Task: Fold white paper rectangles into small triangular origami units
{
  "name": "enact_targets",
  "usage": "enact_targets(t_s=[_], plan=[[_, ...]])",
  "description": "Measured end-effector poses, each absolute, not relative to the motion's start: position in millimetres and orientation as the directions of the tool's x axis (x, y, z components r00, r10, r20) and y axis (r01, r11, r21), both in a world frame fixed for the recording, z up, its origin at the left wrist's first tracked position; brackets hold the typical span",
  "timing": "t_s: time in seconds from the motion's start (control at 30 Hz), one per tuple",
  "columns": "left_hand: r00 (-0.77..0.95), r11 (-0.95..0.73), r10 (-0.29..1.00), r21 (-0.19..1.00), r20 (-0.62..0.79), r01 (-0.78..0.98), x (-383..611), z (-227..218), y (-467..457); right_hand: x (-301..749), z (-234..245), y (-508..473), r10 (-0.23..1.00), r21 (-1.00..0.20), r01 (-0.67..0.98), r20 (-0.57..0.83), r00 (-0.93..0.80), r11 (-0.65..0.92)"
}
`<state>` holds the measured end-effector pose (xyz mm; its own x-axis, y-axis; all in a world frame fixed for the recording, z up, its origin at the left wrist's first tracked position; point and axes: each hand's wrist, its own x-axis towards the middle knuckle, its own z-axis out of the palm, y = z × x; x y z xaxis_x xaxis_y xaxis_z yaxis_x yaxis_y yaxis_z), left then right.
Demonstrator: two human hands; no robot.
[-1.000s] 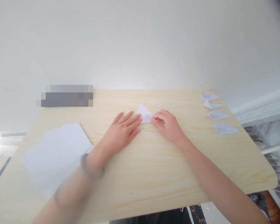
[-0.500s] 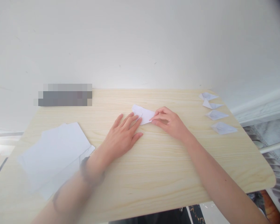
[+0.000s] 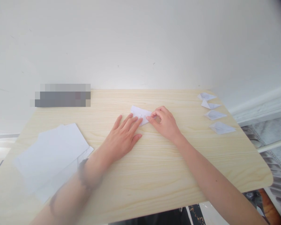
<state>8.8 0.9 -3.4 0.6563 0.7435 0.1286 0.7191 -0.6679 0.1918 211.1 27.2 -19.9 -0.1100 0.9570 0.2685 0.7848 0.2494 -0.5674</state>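
Observation:
A small piece of folded white paper lies at the middle of the table. My left hand rests flat with its fingers spread, the fingertips pressing on the paper's left and near part. At the paper's right end, my right hand pinches the near edge between thumb and fingers. The paper's right tip is partly hidden behind those fingers.
Several folded white paper shapes stand in a column along the table's right side. Loose white sheets are stacked at the left, partly under my left forearm. A blurred-out dark object sits at the back left against the wall.
My right thumb has moved left along the paper's near edge, and the fingers have curled closer together. My left hand keeps its place on the paper. The view has shifted slightly.

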Motion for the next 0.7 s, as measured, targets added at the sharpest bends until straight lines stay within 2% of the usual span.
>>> enact_targets(t_s=[0.33,0.7], plan=[[0.670,-0.686,0.728,0.172,0.149,0.707,7.3,-6.8,0.7,209.8,-24.0,28.3,0.955,-0.521,0.824,0.288,-0.076,0.223],[0.665,-0.672,0.740,0.155,0.104,0.724,8.8,-2.9,1.4,209.2,-26.1,27.9,0.954,-0.488,0.848,0.293,-0.067,0.210]])
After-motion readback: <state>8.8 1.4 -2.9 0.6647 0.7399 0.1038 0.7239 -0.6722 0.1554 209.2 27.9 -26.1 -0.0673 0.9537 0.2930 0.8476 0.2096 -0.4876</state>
